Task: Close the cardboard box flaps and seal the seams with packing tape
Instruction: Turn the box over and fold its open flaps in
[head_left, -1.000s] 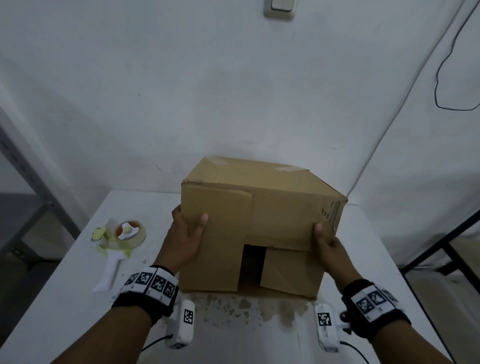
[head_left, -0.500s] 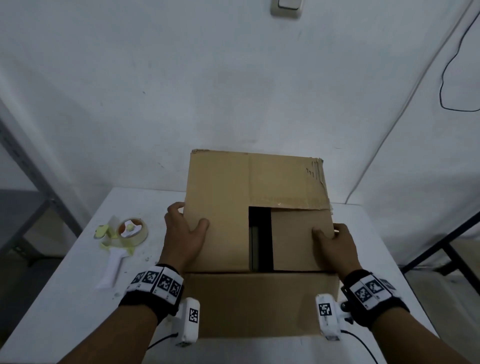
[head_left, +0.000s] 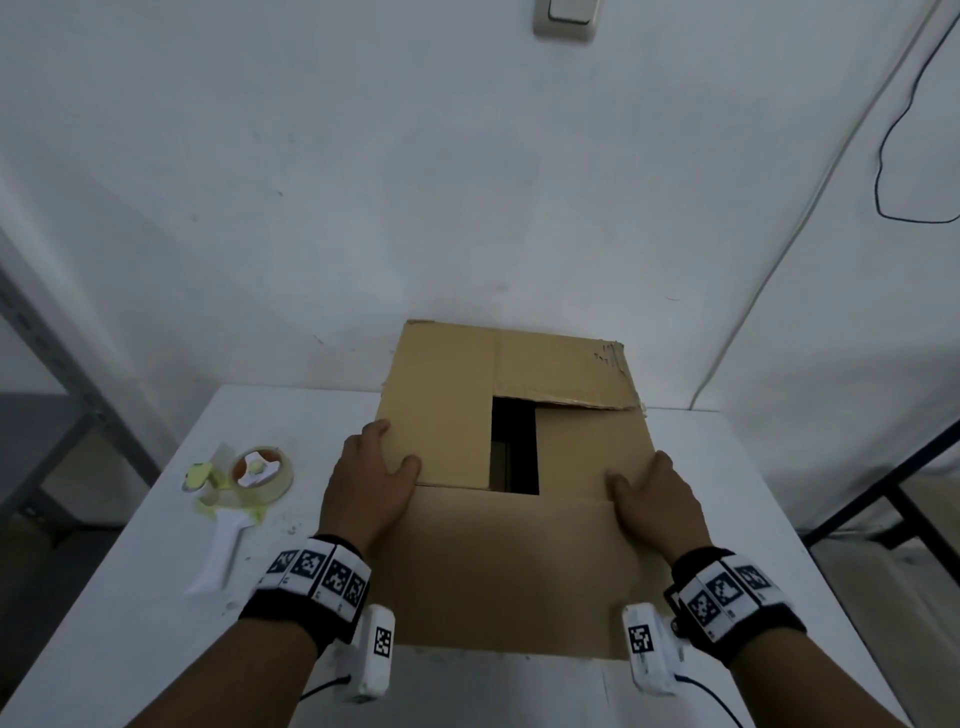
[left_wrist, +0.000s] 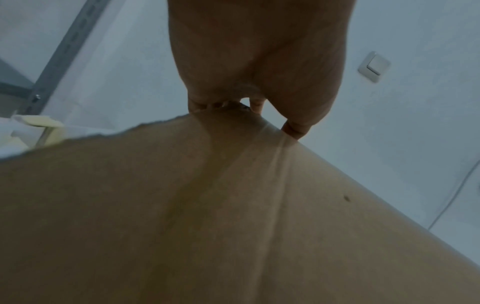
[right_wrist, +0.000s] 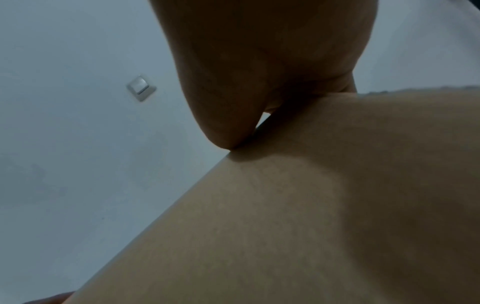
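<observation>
The box (head_left: 514, 499) sits mid-table (head_left: 156, 597) with its flaps folded over but a dark gap open at the centre — left hand (head_left: 363, 493) and right hand (head_left: 657, 506) each clamp a side edge, thumbs on top. Letting go for the tape gun (head_left: 244, 493), lying left, could let the flaps spring up. Free room lies left and behind; the near table edge is close.

Bare storeroom or packing corner: plain white walls (head_left: 311, 182), light switch (head_left: 566, 15), white counter (head_left: 130, 597), grey metal shelving (head_left: 47, 364), loose black cable (head_left: 893, 130).
</observation>
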